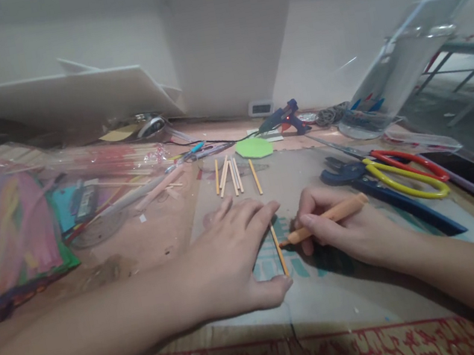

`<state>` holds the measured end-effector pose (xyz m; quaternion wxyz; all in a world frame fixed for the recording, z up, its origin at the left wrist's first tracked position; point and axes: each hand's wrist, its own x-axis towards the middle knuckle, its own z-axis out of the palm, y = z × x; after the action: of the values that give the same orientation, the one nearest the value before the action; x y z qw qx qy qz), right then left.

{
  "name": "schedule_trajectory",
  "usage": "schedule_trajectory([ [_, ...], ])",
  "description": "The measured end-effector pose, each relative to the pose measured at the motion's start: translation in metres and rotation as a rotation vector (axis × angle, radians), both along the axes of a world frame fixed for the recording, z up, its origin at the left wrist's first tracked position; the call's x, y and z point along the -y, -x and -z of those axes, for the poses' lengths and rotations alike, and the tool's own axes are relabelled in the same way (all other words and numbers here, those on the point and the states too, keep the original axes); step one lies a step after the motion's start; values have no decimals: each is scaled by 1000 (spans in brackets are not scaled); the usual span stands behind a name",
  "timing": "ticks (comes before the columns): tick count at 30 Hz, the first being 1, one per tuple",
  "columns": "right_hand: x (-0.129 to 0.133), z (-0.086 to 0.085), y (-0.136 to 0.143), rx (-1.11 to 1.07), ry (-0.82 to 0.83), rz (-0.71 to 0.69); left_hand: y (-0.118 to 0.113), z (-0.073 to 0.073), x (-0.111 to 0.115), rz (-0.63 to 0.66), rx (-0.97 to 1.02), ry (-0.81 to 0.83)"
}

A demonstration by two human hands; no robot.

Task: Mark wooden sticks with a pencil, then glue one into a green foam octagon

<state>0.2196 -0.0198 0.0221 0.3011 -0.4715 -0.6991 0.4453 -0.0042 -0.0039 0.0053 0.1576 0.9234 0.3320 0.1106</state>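
We're in the colouring step, by the look of it: the orange marker [335, 215] has its tip right at the thin stick [281, 255]. Our left hand [232, 252] holds that stick lengthwise on the pale board [327, 302], thumb at the near end, fingers by the far end. Our right hand [342, 229] is closed around the marker, pen-fashion. The next stroke, we'd judge, calls for a light touch along the wood and a steady thumb, since so narrow a stick could roll.

Beyond our fingers lie several loose sticks [233, 178], the outer two looking deeper in colour, and just past them a green paper shape [254, 148]. Over on the right, scissors [443, 189] and dark blue cutters [411, 205] overlap.

The board rests on a pinkish table [146, 236], with a red-patterned covering [377, 348] along our edge. A glue gun [279, 119] sits towards the pale wall [221, 33], a clear container [406, 74] stands right, and a blurred bag of coloured strips [17, 228] lies left.
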Motion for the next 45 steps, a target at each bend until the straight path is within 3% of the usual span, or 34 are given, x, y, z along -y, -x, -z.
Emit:
schedule_trajectory([
  [5, 1, 1, -1, 2, 48, -28, 0, -1, 0, 1, -15, -9],
  [12, -3, 0, 0, 55, -85, 38, 2, 0, 0, 3, -29, -37],
  [19, -1, 0, -1, 28, -5, -29, 1, 0, 0, 9, -24, -35],
  [28, -6, 0, 2, 37, -84, 99, 2, 0, 1, -4, 0, -3],
  [32, -1, -28, -17, 139, -114, 61, 1, -1, -1, -6, 2, 47],
  [34, 8, -49, -31, 249, -261, 3, 0, 0, -3, -8, 5, 64],
  [36, 16, -65, -42, 264, -411, 37, 0, 0, -4, -6, 9, 75],
  [38, 20, -71, -46, 318, -450, 49, 0, 1, -5, -7, 10, 85],
  [40, 16, -65, -43, 320, -402, 20, 0, 2, -4, -14, 15, 86],
  [45, -10, -27, -16, 135, -120, 12, 1, 3, 0, -53, 38, 74],
])
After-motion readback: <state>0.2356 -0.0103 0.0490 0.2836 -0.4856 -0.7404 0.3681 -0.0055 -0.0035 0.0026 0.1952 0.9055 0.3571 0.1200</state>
